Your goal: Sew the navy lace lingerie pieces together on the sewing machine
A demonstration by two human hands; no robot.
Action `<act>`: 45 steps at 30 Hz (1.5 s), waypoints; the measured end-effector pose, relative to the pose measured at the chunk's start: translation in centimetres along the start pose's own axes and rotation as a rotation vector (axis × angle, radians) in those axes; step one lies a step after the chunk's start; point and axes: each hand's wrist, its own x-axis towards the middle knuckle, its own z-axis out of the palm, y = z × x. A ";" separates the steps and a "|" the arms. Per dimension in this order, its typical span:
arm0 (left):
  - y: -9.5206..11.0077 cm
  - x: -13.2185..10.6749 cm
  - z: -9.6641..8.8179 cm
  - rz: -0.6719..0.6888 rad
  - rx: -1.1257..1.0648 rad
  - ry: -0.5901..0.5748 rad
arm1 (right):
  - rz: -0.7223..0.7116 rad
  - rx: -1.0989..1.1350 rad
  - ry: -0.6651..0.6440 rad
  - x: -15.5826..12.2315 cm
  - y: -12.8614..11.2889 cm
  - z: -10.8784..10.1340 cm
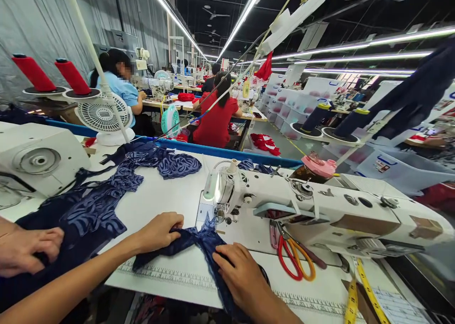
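Note:
A navy fabric piece with lace (pixel 208 241) lies on the sewing table, its upper tip beside the needle area of a white sewing machine (pixel 330 210). My left hand (pixel 159 231) is closed, pinching the part that stretches to the left. Over the strip running toward the table's front edge, my right hand (pixel 243 274) has its fingers curled on the cloth; what lies under the palm is hidden. Patterned navy lace pieces (pixel 103 205) are heaped left of my left hand. Another person's hand (pixel 31 248) rests on dark cloth at the far left.
Scissors with red and orange handles (pixel 295 257) lie below the machine arm, near a yellow tape measure (pixel 351 300). A printed ruler (pixel 170 274) runs along the front edge. A second machine (pixel 39 160) stands left. A pink-lidded container (pixel 318 165) is behind. Co-workers sit ahead.

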 end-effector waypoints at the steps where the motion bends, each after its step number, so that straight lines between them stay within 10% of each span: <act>1: 0.2 -0.1 -0.1 0.006 -0.022 0.001 | 0.066 0.027 0.019 0.4 0.0 -0.1; 9: 1.3 -1.8 0.0 0.051 -0.070 0.011 | 0.370 0.216 0.028 3.8 0.8 1.9; 14: 3.7 -1.4 4.5 0.233 0.100 0.396 | 0.297 0.206 0.074 2.2 -0.3 2.9; 21: 7.5 -2.9 11.1 0.219 0.193 0.513 | 0.307 0.191 0.073 -1.9 -1.7 2.0; 26: 8.1 -2.2 11.3 0.148 0.296 0.661 | 0.349 0.115 0.083 -1.8 -1.7 2.5; 30: 7.9 -1.2 11.4 0.360 0.230 0.796 | 0.282 -0.002 0.066 -1.4 -0.9 2.3; 45: 7.8 -1.4 11.9 0.408 0.213 0.719 | 0.216 -0.068 -0.010 -1.4 -0.4 0.8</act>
